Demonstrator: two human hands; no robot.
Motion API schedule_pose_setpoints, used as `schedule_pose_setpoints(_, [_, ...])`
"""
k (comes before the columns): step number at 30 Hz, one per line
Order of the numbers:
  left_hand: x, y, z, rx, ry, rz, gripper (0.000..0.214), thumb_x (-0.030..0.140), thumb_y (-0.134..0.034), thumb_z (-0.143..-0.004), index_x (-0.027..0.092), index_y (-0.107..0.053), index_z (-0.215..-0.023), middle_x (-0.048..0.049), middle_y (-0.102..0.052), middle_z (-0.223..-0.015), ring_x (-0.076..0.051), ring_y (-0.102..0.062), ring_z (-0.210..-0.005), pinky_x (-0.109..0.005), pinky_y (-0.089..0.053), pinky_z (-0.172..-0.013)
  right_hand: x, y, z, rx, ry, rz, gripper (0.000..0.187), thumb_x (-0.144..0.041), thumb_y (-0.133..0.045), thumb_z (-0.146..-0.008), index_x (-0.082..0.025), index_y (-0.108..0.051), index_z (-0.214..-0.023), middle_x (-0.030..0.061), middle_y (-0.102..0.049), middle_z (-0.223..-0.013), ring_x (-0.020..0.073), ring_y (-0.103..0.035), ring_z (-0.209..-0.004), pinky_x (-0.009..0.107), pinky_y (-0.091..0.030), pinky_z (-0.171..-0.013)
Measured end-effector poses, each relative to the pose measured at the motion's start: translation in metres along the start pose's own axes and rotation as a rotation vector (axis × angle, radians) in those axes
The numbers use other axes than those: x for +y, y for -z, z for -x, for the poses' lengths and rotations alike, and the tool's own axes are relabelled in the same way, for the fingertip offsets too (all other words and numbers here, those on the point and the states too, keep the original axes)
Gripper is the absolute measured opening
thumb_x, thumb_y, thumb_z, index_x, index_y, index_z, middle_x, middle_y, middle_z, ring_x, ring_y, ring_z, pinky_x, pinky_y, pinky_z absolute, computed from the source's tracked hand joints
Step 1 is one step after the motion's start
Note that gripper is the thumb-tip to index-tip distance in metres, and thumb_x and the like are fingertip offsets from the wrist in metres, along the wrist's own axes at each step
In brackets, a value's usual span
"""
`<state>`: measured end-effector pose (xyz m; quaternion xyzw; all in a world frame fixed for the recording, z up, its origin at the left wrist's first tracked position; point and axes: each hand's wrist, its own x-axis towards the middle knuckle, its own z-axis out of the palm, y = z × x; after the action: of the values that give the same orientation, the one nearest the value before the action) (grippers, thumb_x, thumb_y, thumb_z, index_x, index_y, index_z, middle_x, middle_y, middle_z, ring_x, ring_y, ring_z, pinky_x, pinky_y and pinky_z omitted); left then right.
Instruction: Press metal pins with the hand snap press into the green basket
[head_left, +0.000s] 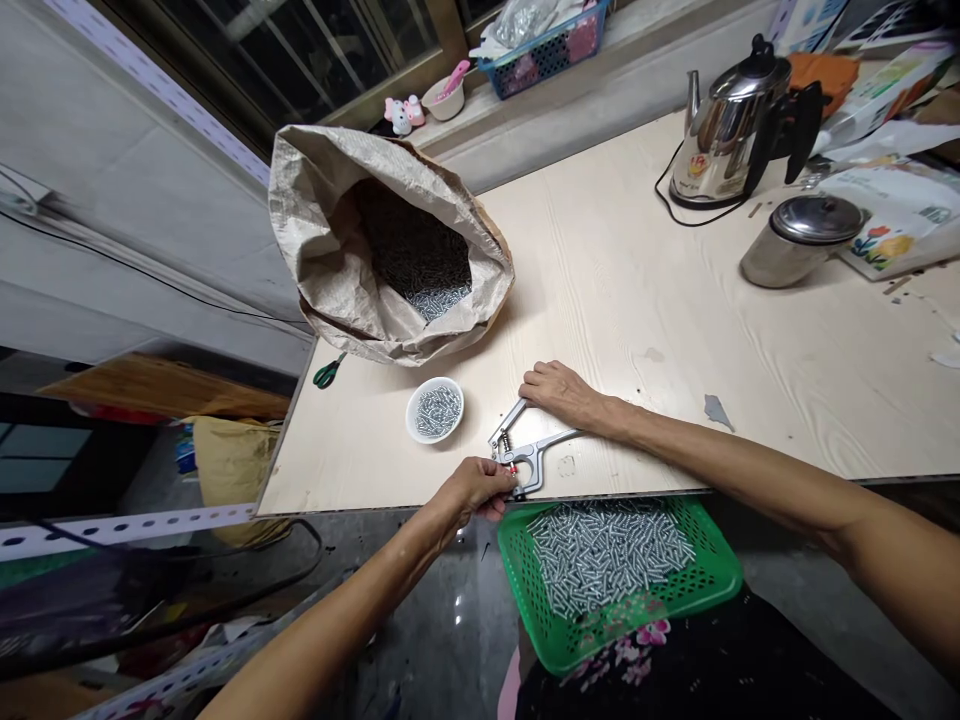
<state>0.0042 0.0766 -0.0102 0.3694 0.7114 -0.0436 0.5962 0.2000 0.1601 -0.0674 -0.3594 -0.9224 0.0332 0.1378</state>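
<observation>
Grey metal hand-press pliers point(532, 452) lie on the table near its front edge, with a spring and a red bit at the jaws. My right hand point(566, 396) is closed round the upper handle. At the jaws, the fingers of my left hand point(480, 486) are pinched together; what they hold is too small to make out. A white bowl point(410, 418) of small silvery metal pieces stands left of the pliers. Below the table edge, a green basket point(721, 580) holds many small silvery spring-like pieces.
A large open sack point(319, 215) with metal pieces inside stands behind the bowl. Green-handled scissors point(327, 374) lie at the left edge. An electric kettle point(712, 140), a lidded metal cup point(784, 250) and plastic bags point(900, 215) stand at the back right.
</observation>
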Motion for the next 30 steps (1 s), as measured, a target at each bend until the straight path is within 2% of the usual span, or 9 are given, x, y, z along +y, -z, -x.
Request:
schedule_pose_setpoints(8, [0.005, -0.005, 0.001, 0.002, 0.015, -0.003, 0.024, 0.030, -0.068, -0.074, 0.015, -0.053, -0.062, 0.0034, -0.054, -0.042, -0.008, -0.049, -0.038, -0.021, -0.045, -0.046, 0.026, 0.018, -0.018, -0.057, 0.257, 0.092, 0.023, -0.005, -0.041, -0.093, -0.019, -0.056, -0.082, 0.0031, -0.057, -0.083, 0.0187, -0.042, -0.078, 0.033, -0.030, -0.073])
schedule_pose_setpoints(11, [0.004, -0.006, 0.002, 0.007, 0.028, 0.012, 0.024, 0.031, -0.069, -0.073, 0.015, -0.054, -0.063, 0.0037, -0.054, -0.042, -0.008, -0.050, -0.038, -0.021, -0.046, -0.047, 0.029, 0.019, -0.018, -0.104, 0.220, 0.044, 0.018, -0.010, -0.045, -0.092, -0.020, -0.057, -0.084, 0.0046, -0.057, -0.086, 0.0196, -0.043, -0.081, 0.033, -0.033, -0.070])
schedule_pose_setpoints(13, [0.003, -0.007, 0.002, 0.015, 0.039, 0.024, 0.024, 0.032, -0.070, -0.072, 0.015, -0.056, -0.065, 0.0040, -0.055, -0.042, -0.008, -0.050, -0.039, -0.022, -0.047, -0.048, 0.029, 0.020, -0.011, -0.127, 0.163, -0.047, 0.008, -0.021, -0.051, -0.092, -0.019, -0.059, -0.092, 0.0062, -0.058, -0.092, 0.0209, -0.045, -0.085, 0.033, -0.036, -0.069])
schedule_pose_setpoints(14, [0.003, -0.007, 0.002, 0.018, 0.039, 0.029, 0.024, 0.033, -0.071, -0.072, 0.015, -0.056, -0.066, 0.0041, -0.055, -0.042, -0.009, -0.051, -0.039, -0.022, -0.047, -0.048, 0.028, 0.021, -0.006, -0.126, 0.141, -0.101, 0.015, -0.030, -0.056, -0.090, -0.019, -0.059, -0.099, 0.0074, -0.058, -0.096, 0.0220, -0.046, -0.088, 0.033, -0.037, -0.071])
schedule_pose_setpoints(17, [0.001, -0.008, 0.002, 0.031, 0.036, 0.048, 0.022, 0.032, -0.068, -0.075, 0.015, -0.057, -0.068, 0.0043, -0.055, -0.043, -0.009, -0.051, -0.040, -0.022, -0.047, -0.049, 0.027, 0.025, 0.009, -0.114, 0.135, -0.208, 0.068, -0.059, -0.065, -0.076, -0.013, -0.049, -0.124, 0.0140, -0.054, -0.115, 0.0281, -0.045, -0.102, 0.039, -0.039, -0.081])
schedule_pose_setpoints(19, [0.001, -0.009, 0.003, 0.041, 0.042, 0.056, 0.020, 0.030, -0.067, -0.077, 0.015, -0.057, -0.068, 0.0044, -0.054, -0.044, -0.009, -0.051, -0.041, -0.022, -0.047, -0.049, 0.027, 0.026, 0.016, -0.126, 0.164, -0.222, 0.090, -0.069, -0.065, -0.068, -0.010, -0.043, -0.131, 0.0173, -0.051, -0.121, 0.0326, -0.042, -0.110, 0.043, -0.038, -0.086])
schedule_pose_setpoints(21, [0.001, -0.010, 0.003, 0.046, 0.042, 0.064, 0.020, 0.029, -0.068, -0.076, 0.015, -0.057, -0.067, 0.0046, -0.054, -0.045, -0.008, -0.051, -0.042, -0.022, -0.047, -0.049, 0.027, 0.027, 0.020, -0.132, 0.180, -0.220, 0.093, -0.071, -0.066, -0.066, -0.010, -0.042, -0.132, 0.0171, -0.052, -0.121, 0.0340, -0.041, -0.112, 0.044, -0.036, -0.087])
schedule_pose_setpoints(25, [0.002, -0.010, 0.004, 0.033, 0.022, 0.081, 0.022, 0.032, -0.072, -0.072, 0.014, -0.060, -0.070, 0.0053, -0.053, -0.047, -0.008, -0.050, -0.043, -0.021, -0.046, -0.049, 0.025, 0.027, 0.023, -0.142, 0.175, -0.186, 0.085, -0.067, -0.069, -0.065, -0.015, -0.045, -0.128, 0.0138, -0.055, -0.116, 0.0323, -0.043, -0.105, 0.042, -0.035, -0.084])
schedule_pose_setpoints(30, [0.003, -0.009, 0.007, 0.024, 0.007, 0.071, 0.023, 0.034, -0.073, -0.069, 0.014, -0.060, -0.070, 0.0060, -0.053, -0.048, -0.007, -0.049, -0.043, -0.021, -0.045, -0.048, 0.019, 0.035, 0.029, -0.188, 0.190, -0.146, 0.093, -0.064, -0.075, -0.059, -0.014, -0.043, -0.131, 0.0141, -0.054, -0.116, 0.0306, -0.044, -0.100, 0.039, -0.035, -0.082])
